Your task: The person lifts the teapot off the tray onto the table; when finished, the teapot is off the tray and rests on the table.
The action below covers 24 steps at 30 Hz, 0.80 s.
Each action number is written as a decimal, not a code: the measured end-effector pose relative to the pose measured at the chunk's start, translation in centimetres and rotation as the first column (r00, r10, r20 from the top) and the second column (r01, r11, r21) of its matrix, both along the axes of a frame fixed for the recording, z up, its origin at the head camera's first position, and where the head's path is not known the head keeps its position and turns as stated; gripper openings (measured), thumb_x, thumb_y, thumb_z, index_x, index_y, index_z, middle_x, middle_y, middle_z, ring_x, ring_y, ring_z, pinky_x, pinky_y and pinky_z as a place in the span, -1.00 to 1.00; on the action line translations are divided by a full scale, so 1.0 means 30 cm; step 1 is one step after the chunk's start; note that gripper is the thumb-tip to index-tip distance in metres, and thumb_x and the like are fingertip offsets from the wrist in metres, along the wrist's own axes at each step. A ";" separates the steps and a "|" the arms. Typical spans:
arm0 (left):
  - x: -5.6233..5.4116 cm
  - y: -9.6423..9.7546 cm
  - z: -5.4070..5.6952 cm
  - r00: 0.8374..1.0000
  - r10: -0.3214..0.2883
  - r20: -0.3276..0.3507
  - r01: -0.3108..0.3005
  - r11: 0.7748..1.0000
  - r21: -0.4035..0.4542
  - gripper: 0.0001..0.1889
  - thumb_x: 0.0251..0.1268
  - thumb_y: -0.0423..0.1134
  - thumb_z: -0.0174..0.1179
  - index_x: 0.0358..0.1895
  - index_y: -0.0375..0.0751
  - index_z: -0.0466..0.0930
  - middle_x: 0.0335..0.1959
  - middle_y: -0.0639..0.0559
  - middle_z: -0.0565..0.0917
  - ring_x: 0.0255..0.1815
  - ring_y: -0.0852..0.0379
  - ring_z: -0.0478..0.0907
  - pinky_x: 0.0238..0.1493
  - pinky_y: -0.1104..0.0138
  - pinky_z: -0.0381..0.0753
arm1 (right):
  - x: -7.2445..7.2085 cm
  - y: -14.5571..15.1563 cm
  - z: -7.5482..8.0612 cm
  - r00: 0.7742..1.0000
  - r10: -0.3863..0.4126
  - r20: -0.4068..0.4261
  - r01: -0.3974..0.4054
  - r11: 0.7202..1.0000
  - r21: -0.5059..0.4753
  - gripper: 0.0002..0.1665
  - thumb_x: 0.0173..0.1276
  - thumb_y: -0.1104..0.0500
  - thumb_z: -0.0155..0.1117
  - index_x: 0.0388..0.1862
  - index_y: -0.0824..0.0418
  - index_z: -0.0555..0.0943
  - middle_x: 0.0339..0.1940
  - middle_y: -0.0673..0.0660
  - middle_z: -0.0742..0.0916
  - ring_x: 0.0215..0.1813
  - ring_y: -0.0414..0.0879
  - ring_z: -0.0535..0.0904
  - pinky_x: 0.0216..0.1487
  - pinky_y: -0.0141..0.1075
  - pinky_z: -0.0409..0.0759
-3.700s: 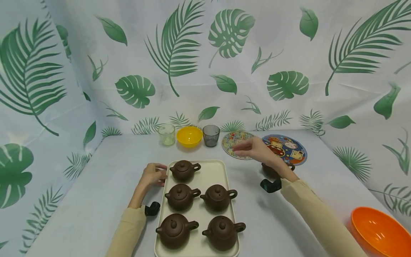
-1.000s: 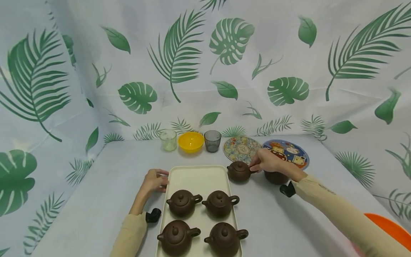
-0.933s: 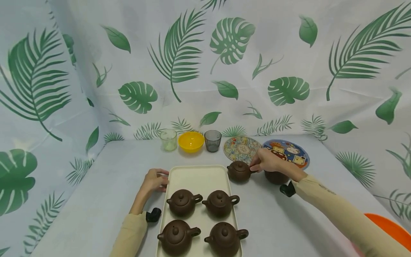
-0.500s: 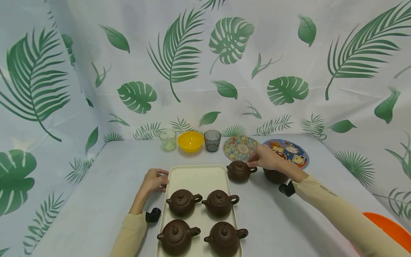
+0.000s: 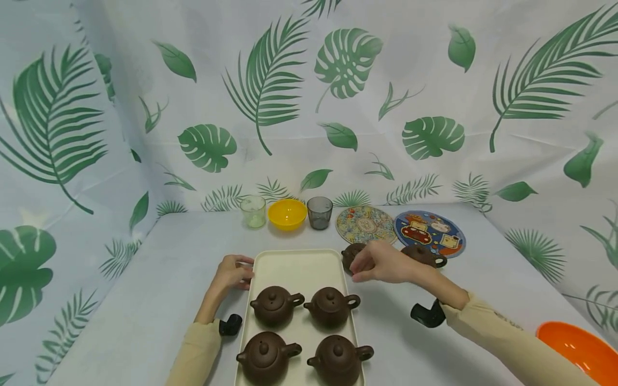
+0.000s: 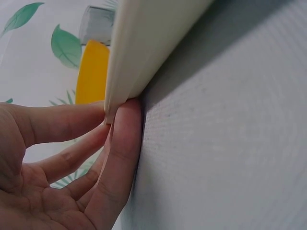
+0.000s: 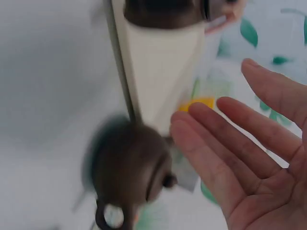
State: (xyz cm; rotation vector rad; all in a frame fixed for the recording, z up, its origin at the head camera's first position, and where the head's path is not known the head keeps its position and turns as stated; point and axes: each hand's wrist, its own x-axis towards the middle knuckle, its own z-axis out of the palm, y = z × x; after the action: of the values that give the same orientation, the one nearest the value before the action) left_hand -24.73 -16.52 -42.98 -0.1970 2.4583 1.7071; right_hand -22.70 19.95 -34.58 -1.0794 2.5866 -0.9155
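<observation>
My left hand [image 5: 230, 273] pinches the left rim of a cream rectangular tray [image 5: 296, 268]; in the left wrist view its fingers [image 6: 120, 143] reach under the rim. Several dark brown teapots stand on the front part of the tray, among them a back left teapot [image 5: 272, 304] and a back right teapot [image 5: 328, 305]. My right hand [image 5: 386, 262] holds nothing and hovers right of the tray, fingers spread in the right wrist view. It partly hides a small brown teapot [image 5: 351, 257] standing beside the tray's back right corner. Another brown teapot [image 5: 418, 254] stands behind my right wrist.
Along the back stand a green glass [image 5: 253, 213], a yellow bowl [image 5: 287, 215] and a grey glass [image 5: 319, 213]. Two round patterned mats, one floral [image 5: 364, 224] and one blue [image 5: 429, 233], lie behind the loose teapots. An orange bowl [image 5: 576, 348] sits at the front right.
The small teapot from the tray's back left now stands off the tray, to its right. My right hand has let go of its handle and moved nearer. My left hand stays at the rim.
</observation>
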 end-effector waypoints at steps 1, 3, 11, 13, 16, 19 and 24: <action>0.000 0.000 0.000 1.000 0.001 0.000 -0.001 1.000 0.001 -0.62 0.07 -0.60 0.17 0.03 -0.52 0.53 -0.27 -0.30 0.66 -0.56 0.12 0.59 -0.57 0.31 0.67 | 0.013 -0.009 -0.007 1.000 0.011 0.021 -0.011 1.000 0.012 -0.73 0.20 0.18 0.41 -0.23 0.38 0.72 -0.34 0.09 0.78 -0.31 -0.21 0.70 -0.30 -0.44 0.66; 0.001 -0.001 -0.001 1.000 0.001 -0.002 -0.001 1.000 0.001 -0.62 0.06 -0.59 0.17 0.03 -0.52 0.53 -0.28 -0.29 0.66 -0.55 0.12 0.59 -0.57 0.30 0.68 | 0.035 -0.027 -0.020 0.998 0.040 0.042 -0.041 0.999 0.023 -0.73 0.20 0.18 0.41 -0.23 0.37 0.72 -0.35 0.07 0.78 -0.31 -0.23 0.70 -0.30 -0.45 0.66; -0.002 0.001 -0.004 1.000 0.015 -0.007 -0.015 1.000 0.002 -0.62 0.04 -0.58 0.18 0.02 -0.50 0.55 -0.29 -0.26 0.66 -0.54 0.12 0.61 -0.54 0.29 0.70 | 0.087 -0.066 -0.064 0.997 0.082 0.011 -0.082 0.995 0.048 -0.89 0.19 0.20 0.41 -0.33 0.21 0.76 -0.43 -0.05 0.77 -0.37 -0.35 0.66 -0.35 -0.50 0.63; -0.005 0.002 -0.006 1.000 0.019 -0.007 -0.019 1.000 0.005 -0.62 0.03 -0.58 0.18 0.01 -0.50 0.55 -0.30 -0.25 0.66 -0.55 0.13 0.60 -0.55 0.29 0.69 | 0.094 -0.068 -0.070 0.997 0.078 -0.007 -0.077 0.996 0.044 -0.92 0.17 0.23 0.42 -0.35 0.21 0.77 -0.45 -0.05 0.77 -0.38 -0.36 0.65 -0.37 -0.51 0.62; -0.006 0.001 -0.008 1.000 0.017 -0.008 -0.017 1.000 0.005 -0.62 0.04 -0.58 0.18 0.02 -0.49 0.55 -0.30 -0.25 0.66 -0.55 0.13 0.60 -0.54 0.29 0.70 | 0.099 -0.068 -0.079 0.998 0.060 -0.033 -0.059 0.998 0.039 -0.94 0.13 0.26 0.44 -0.38 0.23 0.76 -0.48 -0.04 0.77 -0.42 -0.38 0.64 -0.41 -0.51 0.61; -0.007 0.001 -0.010 1.000 0.019 -0.007 -0.019 1.000 0.002 -0.62 0.04 -0.58 0.18 0.01 -0.49 0.56 -0.30 -0.24 0.66 -0.55 0.13 0.60 -0.54 0.30 0.69 | 0.100 -0.066 -0.091 0.998 0.042 -0.036 -0.041 0.999 0.030 -0.95 0.13 0.27 0.44 -0.41 0.24 0.76 -0.51 -0.05 0.76 -0.45 -0.39 0.63 -0.45 -0.52 0.59; -0.006 -0.001 -0.010 1.000 0.023 0.005 -0.023 1.000 -0.002 -0.62 0.06 -0.57 0.18 0.03 -0.49 0.55 -0.28 -0.26 0.66 -0.54 0.13 0.60 -0.54 0.30 0.69 | 0.098 -0.064 -0.116 0.998 0.036 -0.060 -0.036 0.999 0.005 -0.94 0.16 0.25 0.42 -0.40 0.23 0.77 -0.51 -0.05 0.76 -0.45 -0.39 0.63 -0.48 -0.53 0.58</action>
State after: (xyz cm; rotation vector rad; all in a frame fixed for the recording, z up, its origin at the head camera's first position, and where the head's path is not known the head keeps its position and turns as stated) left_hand -24.92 -16.55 -43.27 -0.2305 2.4629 1.7114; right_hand -19.76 18.03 -38.06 -1.1657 2.6063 -0.8831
